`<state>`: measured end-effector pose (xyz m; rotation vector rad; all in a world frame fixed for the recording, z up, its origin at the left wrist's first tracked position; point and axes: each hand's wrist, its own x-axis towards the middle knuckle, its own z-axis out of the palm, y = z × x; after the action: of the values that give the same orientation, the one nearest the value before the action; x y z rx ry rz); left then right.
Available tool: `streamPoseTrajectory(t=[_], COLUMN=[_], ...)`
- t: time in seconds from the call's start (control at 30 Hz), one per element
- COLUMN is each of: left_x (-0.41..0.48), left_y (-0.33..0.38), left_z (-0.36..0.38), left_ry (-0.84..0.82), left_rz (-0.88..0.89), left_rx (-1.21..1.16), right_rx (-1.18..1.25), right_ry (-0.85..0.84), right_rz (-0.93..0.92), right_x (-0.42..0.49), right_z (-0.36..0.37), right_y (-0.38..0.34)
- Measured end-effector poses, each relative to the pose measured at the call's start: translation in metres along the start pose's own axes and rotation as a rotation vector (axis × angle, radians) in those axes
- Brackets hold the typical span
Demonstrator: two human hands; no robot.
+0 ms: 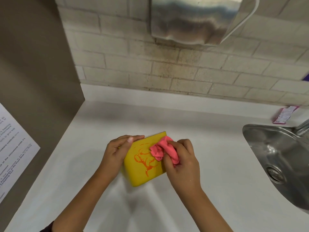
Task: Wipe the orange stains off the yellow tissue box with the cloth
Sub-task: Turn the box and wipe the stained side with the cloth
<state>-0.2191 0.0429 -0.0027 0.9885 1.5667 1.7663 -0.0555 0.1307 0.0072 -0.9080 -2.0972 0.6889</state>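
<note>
Fingers (179, 144) of the right hand (182, 164) clutch the pink cloth (158, 150) against the orange stains (143, 162); left hand (115, 151) fingers grip the yellow tissue box (142, 174) on the worktop (209, 139).

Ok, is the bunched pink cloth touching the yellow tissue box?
Touching. Head view: the bunched pink cloth, gripped by the right hand, presses on the yellow tissue box with no gap, beside the orange stains.

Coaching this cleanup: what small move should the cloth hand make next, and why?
Probably the right hand should pull the pink cloth leftward and nearer: the orange stains lie mostly there on the yellow tissue box, which the left hand holds.
</note>
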Motion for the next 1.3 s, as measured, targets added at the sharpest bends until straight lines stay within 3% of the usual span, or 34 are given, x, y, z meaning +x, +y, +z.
streamPoseTrajectory(t=[0.17, 0.43, 0.63, 0.83, 1.03, 1.3], left_x=[0.0, 0.001, -0.009, -0.001, 0.004, 0.006], left_y=[-0.001, -0.003, -0.01, -0.005, -0.004, -0.003], left_z=[0.001, 0.002, 0.012, 0.003, -0.001, -0.003], left_ry=[0.007, 0.01, 0.022, 0.019, -0.006, 0.017], left_rz=[-0.009, 0.008, 0.08, 0.004, 0.003, -0.041], left_rx=[-0.009, 0.024, 0.104, 0.011, 0.05, 0.024], right_rx=[0.003, -0.229, -0.194, -0.167, -0.097, -0.088], right_ry=[0.011, 0.017, 0.027, -0.103, -0.072, -0.234], right_rz=[0.211, 0.061, 0.064, -0.12, 0.056, -0.213], right_x=[0.008, 0.017, 0.017, 0.012, 0.033, 0.027], right_z=[-0.002, 0.008, 0.012, 0.007, 0.004, 0.006], right_y=[0.002, -0.017, -0.025, -0.028, -0.015, -0.025])
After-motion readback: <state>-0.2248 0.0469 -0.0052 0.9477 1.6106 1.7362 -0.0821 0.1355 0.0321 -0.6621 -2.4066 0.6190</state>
